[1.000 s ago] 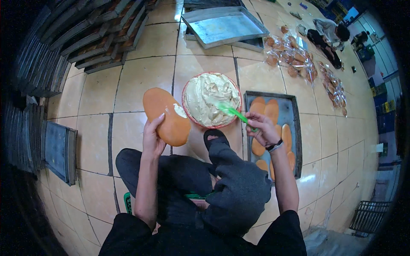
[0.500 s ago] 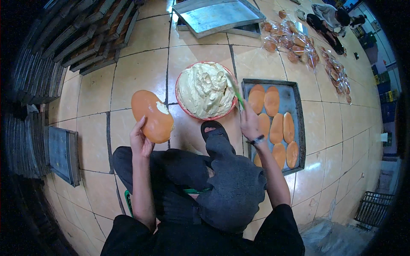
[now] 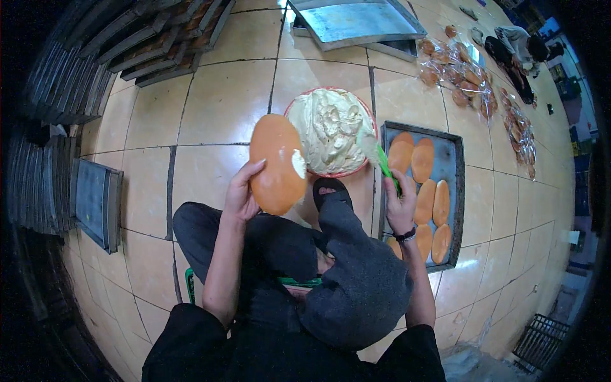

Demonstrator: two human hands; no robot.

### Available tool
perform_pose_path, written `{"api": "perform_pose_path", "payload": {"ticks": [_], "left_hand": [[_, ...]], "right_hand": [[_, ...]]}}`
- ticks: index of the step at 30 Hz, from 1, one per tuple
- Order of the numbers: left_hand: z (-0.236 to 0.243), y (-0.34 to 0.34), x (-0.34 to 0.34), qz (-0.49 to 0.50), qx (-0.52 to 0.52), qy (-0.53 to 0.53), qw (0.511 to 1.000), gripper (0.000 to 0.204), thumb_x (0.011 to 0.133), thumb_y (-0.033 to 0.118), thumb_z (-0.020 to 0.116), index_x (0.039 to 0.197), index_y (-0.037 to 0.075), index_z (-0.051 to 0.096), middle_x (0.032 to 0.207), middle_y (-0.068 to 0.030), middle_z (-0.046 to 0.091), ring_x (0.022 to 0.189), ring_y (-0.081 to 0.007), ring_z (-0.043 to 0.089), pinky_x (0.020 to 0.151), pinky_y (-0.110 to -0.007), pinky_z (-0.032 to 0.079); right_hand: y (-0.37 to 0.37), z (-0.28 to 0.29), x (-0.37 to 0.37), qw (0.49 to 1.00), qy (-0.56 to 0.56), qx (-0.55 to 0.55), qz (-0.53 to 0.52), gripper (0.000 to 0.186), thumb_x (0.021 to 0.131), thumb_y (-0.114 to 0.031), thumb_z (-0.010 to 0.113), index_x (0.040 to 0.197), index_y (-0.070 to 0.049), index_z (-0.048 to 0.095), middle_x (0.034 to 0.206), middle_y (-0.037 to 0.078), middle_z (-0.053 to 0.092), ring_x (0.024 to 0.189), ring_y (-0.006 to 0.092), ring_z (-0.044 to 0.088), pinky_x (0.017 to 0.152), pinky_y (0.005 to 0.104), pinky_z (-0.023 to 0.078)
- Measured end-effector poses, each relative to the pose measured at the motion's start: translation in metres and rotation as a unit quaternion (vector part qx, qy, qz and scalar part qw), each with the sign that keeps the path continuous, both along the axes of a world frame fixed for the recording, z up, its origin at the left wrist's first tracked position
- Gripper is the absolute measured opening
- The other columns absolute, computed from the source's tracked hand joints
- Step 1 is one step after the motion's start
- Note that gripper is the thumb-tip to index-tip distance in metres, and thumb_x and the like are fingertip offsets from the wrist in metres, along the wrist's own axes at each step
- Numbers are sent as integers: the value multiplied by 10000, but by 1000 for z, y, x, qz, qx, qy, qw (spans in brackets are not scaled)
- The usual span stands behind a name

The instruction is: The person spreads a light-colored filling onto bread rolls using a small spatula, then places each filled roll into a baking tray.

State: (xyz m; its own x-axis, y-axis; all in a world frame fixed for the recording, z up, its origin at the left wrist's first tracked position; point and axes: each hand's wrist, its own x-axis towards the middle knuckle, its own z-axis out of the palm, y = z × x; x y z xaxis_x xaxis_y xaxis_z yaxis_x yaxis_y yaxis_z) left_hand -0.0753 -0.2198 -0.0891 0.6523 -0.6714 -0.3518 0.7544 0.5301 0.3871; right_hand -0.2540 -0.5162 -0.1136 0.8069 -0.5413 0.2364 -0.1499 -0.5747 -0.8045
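My left hand (image 3: 244, 191) is closed on the left edge of a long oval bread roll (image 3: 273, 159) with a smooth brown top. White cream shows on the roll's right edge. The roll is held just left of a round red-rimmed bowl (image 3: 347, 173), overlapping it in view. Pale whipped cream (image 3: 328, 127) fills the bowl in a heap. In my right hand (image 3: 401, 207) is a spatula (image 3: 385, 164), gripped by its green handle. Its cream-coated blade lies over the bowl's right side. Next to that hand, a metal tray (image 3: 459, 197) holds several oval rolls (image 3: 401, 151).
Empty metal trays (image 3: 356, 22) lie beyond the bowl. Bagged rolls (image 3: 461, 76) sit on the tiled floor at far right, near another person (image 3: 515, 54). Tall tray stacks (image 3: 48, 184) line the left, with one tray (image 3: 97, 204) leaning there. My sandalled foot (image 3: 330, 191) touches the bowl area.
The roll has come right, closer to the bowl, and turned more upright. My right hand has drawn the spatula back toward me. The whole view has shifted somewhat.
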Motion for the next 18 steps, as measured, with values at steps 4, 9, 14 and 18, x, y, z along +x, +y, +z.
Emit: {"api": "perform_pose_path", "payload": {"ticks": [4, 9, 14, 18], "left_hand": [[18, -24, -6, -42, -19, -27, 999, 425, 964, 148, 491, 1334, -49, 420, 1275, -197, 563, 1134, -290, 606, 976, -437, 504], [33, -33, 0, -73, -26, -32, 996, 428, 966, 145, 479, 1345, -41, 409, 1291, -193, 554, 1136, -289, 605, 985, -438, 499], [35, -31, 10, -47, -17, -37, 998, 464, 932, 141, 530, 1336, -51, 409, 1273, -206, 564, 1122, -289, 616, 975, -425, 509], [33, -24, 23, -40, -73, 6, 997, 462, 941, 165, 500, 1338, -52, 407, 1278, -220, 565, 1132, -320, 610, 978, -463, 502]], "right_hand": [[18, 55, 26, 997, -52, -17, 61, 182, 861, -57, 648, 1040, -28, 663, 824, 116, 621, 777, 263, 592, 686, 358, 441], [12, 74, 38, 975, -68, -198, 77, 285, 790, -5, 621, 1050, -101, 688, 793, 70, 619, 771, 249, 583, 723, 356, 389], [19, 76, 40, 953, -57, -261, 142, 370, 719, 8, 547, 1025, -133, 701, 802, 46, 620, 772, 231, 579, 765, 355, 364], [15, 86, 35, 942, -40, -261, 206, 362, 718, 18, 546, 1010, -133, 698, 801, 43, 619, 771, 227, 579, 763, 352, 364]]}}
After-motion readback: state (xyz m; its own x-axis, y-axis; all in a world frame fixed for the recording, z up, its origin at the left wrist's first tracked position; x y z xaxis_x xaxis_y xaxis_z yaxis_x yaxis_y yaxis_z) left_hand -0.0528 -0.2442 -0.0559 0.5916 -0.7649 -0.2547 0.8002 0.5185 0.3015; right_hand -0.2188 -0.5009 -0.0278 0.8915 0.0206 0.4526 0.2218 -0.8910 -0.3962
